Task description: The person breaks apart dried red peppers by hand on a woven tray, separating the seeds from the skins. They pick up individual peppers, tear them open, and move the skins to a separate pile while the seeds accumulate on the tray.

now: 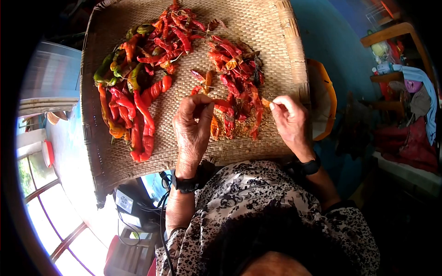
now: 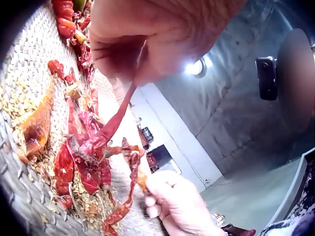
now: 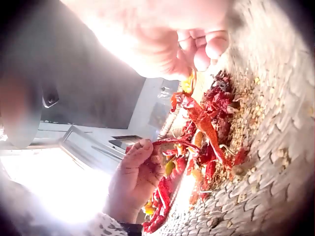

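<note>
My left hand (image 1: 192,126) pinches one end of a dried red chili (image 2: 115,120), which stretches toward a clump of others in the left wrist view. My right hand (image 1: 292,122) pinches the orange end of another dried chili (image 3: 188,84) between thumb and fingers. Between the hands lies a pile of wrinkled dried chilies (image 1: 230,85), with loose yellow seeds (image 1: 246,124) scattered near it. All of this is on a woven tray (image 1: 271,27). Plumper red peppers (image 1: 145,115) lie left of my left hand, with greenish peppers (image 1: 105,73) above them.
A further heap of red chilies (image 1: 172,34) is at the tray's far side. The tray's raised rim (image 1: 294,50) runs along the right. Beyond it stands an orange-edged container (image 1: 329,101). A small box with a fan grille (image 1: 124,201) and cables are below left.
</note>
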The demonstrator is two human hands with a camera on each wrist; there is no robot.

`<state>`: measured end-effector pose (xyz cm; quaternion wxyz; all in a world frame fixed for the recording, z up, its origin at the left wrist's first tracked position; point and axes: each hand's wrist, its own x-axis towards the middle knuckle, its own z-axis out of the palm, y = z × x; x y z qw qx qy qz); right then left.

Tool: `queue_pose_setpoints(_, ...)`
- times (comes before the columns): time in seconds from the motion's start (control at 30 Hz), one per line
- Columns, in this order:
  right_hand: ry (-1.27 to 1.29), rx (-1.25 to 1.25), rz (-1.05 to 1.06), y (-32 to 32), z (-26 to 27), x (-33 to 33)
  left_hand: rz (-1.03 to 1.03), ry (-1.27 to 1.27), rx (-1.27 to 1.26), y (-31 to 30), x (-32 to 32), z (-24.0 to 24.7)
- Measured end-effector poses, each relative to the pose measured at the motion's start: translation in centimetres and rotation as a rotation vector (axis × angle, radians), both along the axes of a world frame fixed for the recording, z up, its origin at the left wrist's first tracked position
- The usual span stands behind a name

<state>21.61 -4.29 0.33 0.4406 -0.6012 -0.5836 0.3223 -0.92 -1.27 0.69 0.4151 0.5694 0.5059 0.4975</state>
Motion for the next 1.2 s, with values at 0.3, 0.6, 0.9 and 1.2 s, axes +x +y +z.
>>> queue_pose_setpoints(0.3,-0.41,0.263,0.031,-0.2,1.2,0.4,-0.042,-0.19,0.007,-0.6,1.0,1.6)
queue_pose_setpoints(0.6,0.72,-0.429,0.14,-0.8,0.4,2.0,-0.075,-0.244,-0.01,-0.9,1.5,1.4)
queue_pose_setpoints(0.9,1.183,-0.635,0.266,-1.4,-1.0,1.4,-0.103,-0.218,-0.03,-0.9,1.7,1.0)
queue_pose_setpoints(1.2,1.832,0.027,-0.035,-0.3,0.4,6.2,-0.15,-0.279,-0.109,-0.8,2.1,1.6)
